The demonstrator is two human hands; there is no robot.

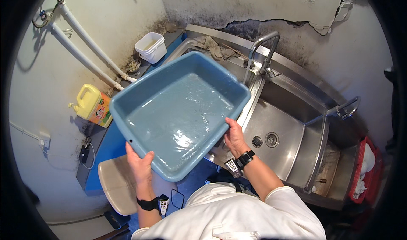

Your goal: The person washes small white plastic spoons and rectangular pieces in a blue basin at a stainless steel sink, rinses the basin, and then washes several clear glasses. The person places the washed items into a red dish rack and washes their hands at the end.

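A large blue-grey plastic basin (171, 112) with a little water spread over its bottom is held up in front of me, partly over the left bowl of a stainless-steel sink. My left hand (140, 163) grips its near left rim, thumb on top. On the near right rim, my right hand (234, 135) has its thumb over the edge; its other fingers are hidden under the basin. Beyond the basin, the curved faucet (267, 52) runs a thin stream of water into the left bowl. A grey rag (213, 47) lies at that bowl's back corner.
The middle sink bowl (283, 119) holds a black drain part (257, 141). Further right are a second faucet (346, 108) and a red plastic basket (357, 176). At left stand a yellow detergent jug (92, 105), a white bucket (152, 47) and a beige chair (117, 184).
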